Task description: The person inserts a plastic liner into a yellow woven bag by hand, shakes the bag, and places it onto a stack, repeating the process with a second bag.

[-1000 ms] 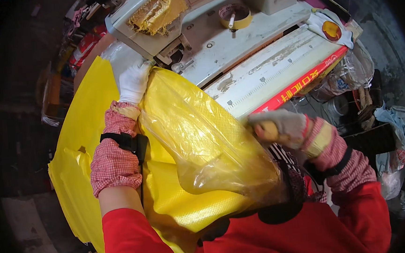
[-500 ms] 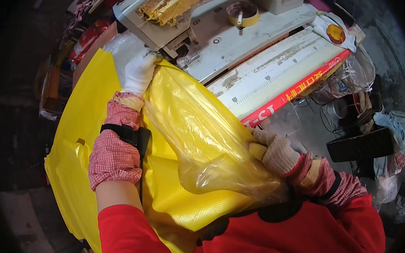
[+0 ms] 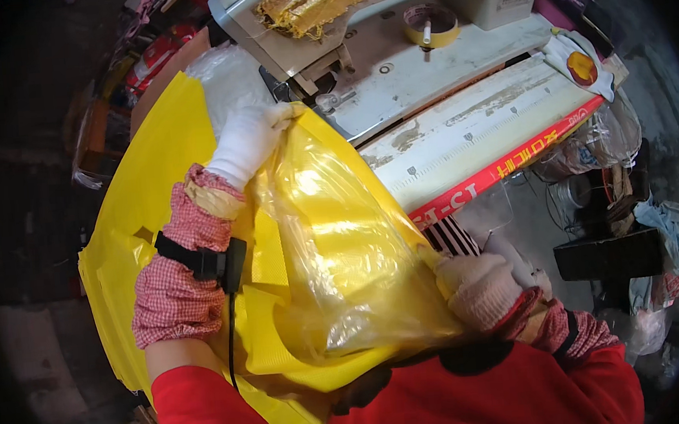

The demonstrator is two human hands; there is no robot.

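Yellow woven plastic sheeting (image 3: 148, 178) spreads across my front and left side, with a clear plastic film (image 3: 343, 259) lying wrinkled over its right part. My left hand (image 3: 252, 139), in a white glove, is closed on the upper corner of the yellow sheeting, just in front of the sewing machine (image 3: 281, 47). At the sheeting's right edge, my gloved right hand (image 3: 480, 289) is closed on it, lower and nearer my body. Its fingertips are partly hidden. Between the two hands the edge is stretched in a slanting line.
A roll of yellow tape (image 3: 441, 35) lies on the machine bed. Along the bed's near side runs a white table (image 3: 460, 140) with ruler marks and a red front edge. A glove (image 3: 578, 61) rests at its right end. Plastic bags (image 3: 667, 228) hang at the right.
Both hands have drawn back toward me with the sheeting, and its upper corner has come away from the machine. A black-and-white striped thing now shows beside my right hand.
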